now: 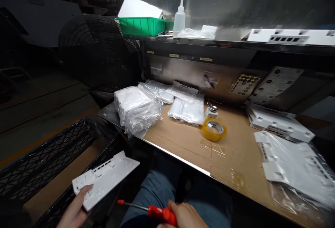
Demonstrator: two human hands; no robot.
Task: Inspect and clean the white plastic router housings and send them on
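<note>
White plastic, a flat panel, sits in the left hand, whose fingers are closed on its near end, down low off the table's front edge and over a black crate. The right hand is wrapped tight around a red screwdriver, its tip pointing left toward the panel. Up on the table, a yellow tape roll lies near the middle and bagged white parts sit by the left corner.
</note>
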